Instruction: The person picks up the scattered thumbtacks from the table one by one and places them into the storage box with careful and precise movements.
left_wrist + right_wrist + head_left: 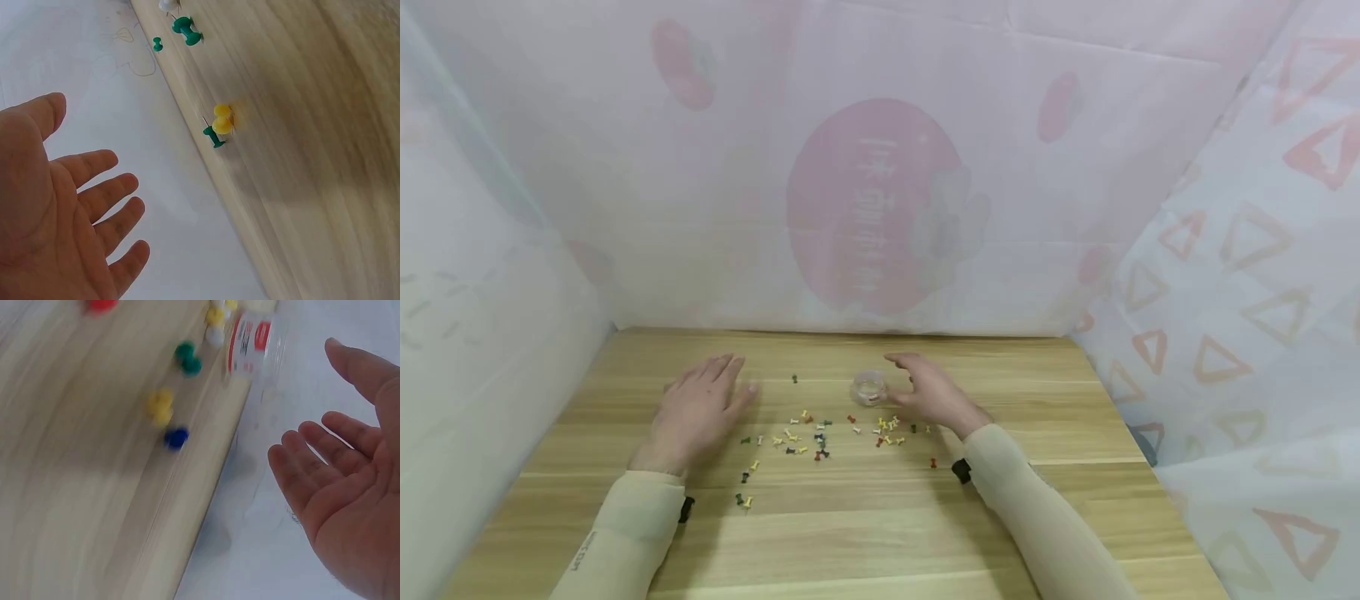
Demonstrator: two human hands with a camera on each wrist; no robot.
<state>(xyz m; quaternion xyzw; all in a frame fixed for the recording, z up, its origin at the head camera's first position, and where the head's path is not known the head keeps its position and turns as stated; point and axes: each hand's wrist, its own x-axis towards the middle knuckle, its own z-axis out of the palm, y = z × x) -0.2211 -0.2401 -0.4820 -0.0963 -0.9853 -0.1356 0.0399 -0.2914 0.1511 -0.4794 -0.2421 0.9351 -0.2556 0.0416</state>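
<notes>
A wooden tabletop (850, 550) with pale streaked grain spreads below. Behind its far edge hangs a whitish-pink sheet (730, 192), creased near the top and printed with a large pink circle (827, 200) that carries a column of pale writing (874, 217). A grey shape (951, 221) overlaps the circle's right side, and reddish ovals (683, 67) sit higher up. The right sheet (1213, 283) bears red and tan triangles (1311, 542); the left sheet (490, 400) shows faint short dashes (451, 290).

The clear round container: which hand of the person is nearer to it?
Right. The right hand is just right of the clear container; the left hand is farther away, to its left.
</notes>
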